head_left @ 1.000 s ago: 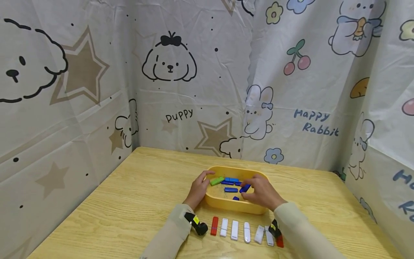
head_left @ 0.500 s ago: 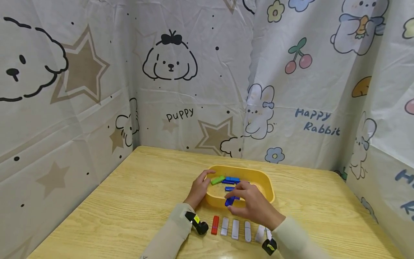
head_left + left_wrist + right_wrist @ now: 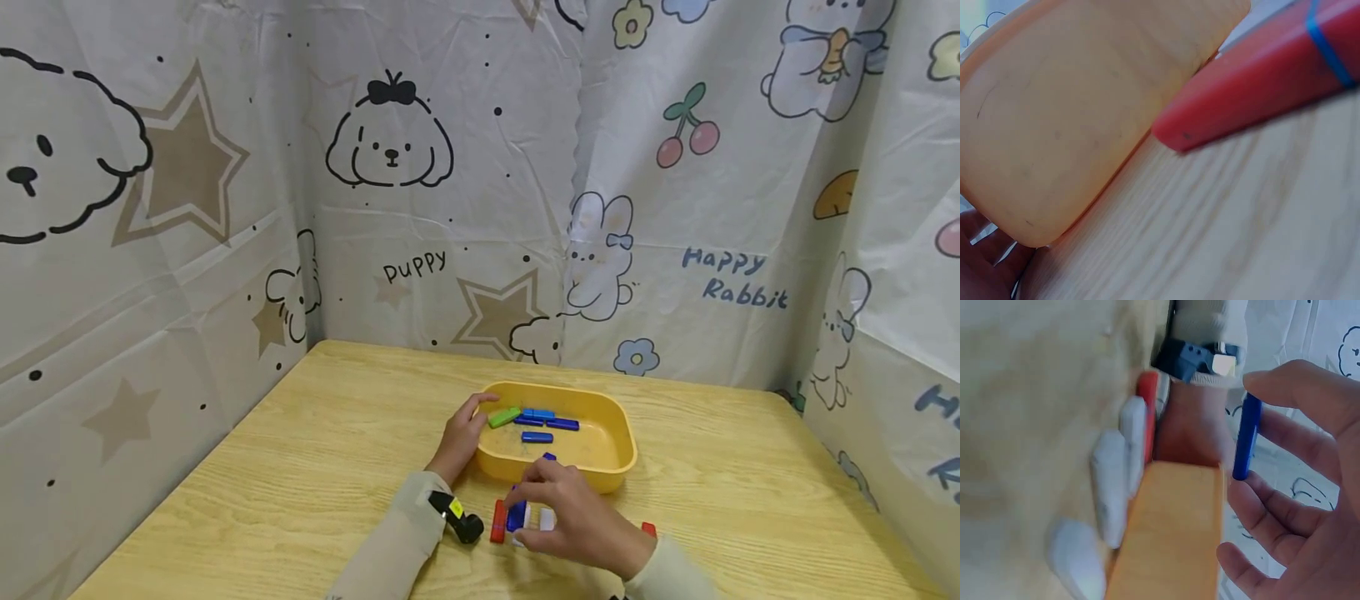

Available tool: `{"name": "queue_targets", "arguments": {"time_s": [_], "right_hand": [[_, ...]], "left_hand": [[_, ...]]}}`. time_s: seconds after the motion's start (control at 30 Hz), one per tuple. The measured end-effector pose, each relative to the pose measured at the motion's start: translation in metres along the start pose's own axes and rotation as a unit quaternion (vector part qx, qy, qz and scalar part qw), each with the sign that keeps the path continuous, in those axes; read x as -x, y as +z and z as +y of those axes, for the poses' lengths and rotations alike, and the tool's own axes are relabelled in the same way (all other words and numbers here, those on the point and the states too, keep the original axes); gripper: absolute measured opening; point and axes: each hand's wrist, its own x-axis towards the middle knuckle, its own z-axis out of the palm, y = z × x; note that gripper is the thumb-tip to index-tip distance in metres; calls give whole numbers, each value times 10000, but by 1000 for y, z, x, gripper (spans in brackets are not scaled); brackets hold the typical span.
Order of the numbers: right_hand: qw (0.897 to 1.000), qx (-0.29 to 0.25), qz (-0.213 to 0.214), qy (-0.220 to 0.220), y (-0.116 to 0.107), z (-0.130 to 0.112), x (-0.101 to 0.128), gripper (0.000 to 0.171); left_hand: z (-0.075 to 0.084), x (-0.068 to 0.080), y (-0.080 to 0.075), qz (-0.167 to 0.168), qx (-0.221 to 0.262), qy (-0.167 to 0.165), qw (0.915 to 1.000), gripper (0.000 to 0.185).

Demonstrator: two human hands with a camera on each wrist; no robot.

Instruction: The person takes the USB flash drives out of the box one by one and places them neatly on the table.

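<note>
My right hand [image 3: 581,517] pinches a blue stick [image 3: 1248,437], which looks like a USB flash drive, between thumb and fingertips. It is above the row in front of the bin, just right of a red flash drive [image 3: 498,522]. White flash drives [image 3: 1110,487] lie in that row, partly hidden by the right hand in the head view. My left hand [image 3: 457,440] grips the left end of the yellow bin [image 3: 611,478], fingers at its rim. Inside the bin lie a green flash drive [image 3: 504,417] and several blue ones [image 3: 537,437].
Another red piece [image 3: 649,529] pokes out beyond the right wrist. The wooden table [image 3: 360,417] extends round the bin, up to printed curtains [image 3: 420,217] at the back and sides. A black wrist camera [image 3: 459,518] sits on the left sleeve.
My right hand has lifted the blue flash drive out of the bin and brought it toward me and left, over the row. The left hand has stayed at the bin.
</note>
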Motion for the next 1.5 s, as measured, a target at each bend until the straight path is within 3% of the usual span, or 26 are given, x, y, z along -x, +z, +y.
{"name": "queue_targets", "arguments": {"time_s": [0.17, 0.37, 0.8, 1.5], "right_hand": [[9996, -111, -143, -228, 10, -2, 3, 37], [9987, 109, -122, -483, 18, -6, 5, 31], [9947, -208, -993, -193, 26, -14, 7, 34], [9824, -116, -1851, 232, 28, -19, 1, 43]], "left_hand": [[-1, 1, 0, -10, 30, 18, 10000, 33], [-1, 1, 0, -60, 55, 11, 10000, 33], [2, 1, 0, -89, -5, -18, 10000, 35], [4, 2, -1, -88, -7, 2, 10000, 35]]}}
